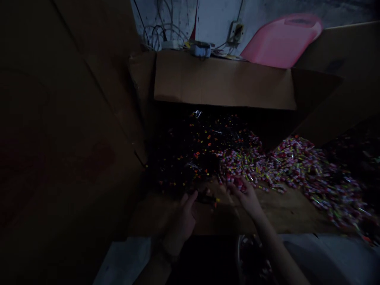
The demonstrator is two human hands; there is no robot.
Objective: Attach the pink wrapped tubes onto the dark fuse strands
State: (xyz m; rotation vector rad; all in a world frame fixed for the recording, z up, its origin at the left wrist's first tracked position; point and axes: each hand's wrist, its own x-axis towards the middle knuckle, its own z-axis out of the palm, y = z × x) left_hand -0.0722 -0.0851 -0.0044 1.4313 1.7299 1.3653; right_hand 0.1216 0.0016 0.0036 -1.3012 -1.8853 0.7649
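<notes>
In the dim light my left hand [187,217] is at the table's front, curled about a few dark wrapped candies [206,198] with orange and yellow marks. My right hand [246,196] is closed around several red wrapped candies [237,183], at the near edge of a red-and-white candy pile [264,166]. Beyond my left hand spreads a heap of dark wrapped candies [190,158] with orange and yellow specks, reaching into an open cardboard box [225,81] lying with its opening towards me. Shadow hides some of my left fingers.
A tall cardboard panel [74,138] stands on the left. At the back right is a pink plastic scoop-like piece [285,41]. Cables and a wall socket [236,31] show behind the box. The wooden table edge [267,221] runs in front, with a dark rimmed container [240,253] below.
</notes>
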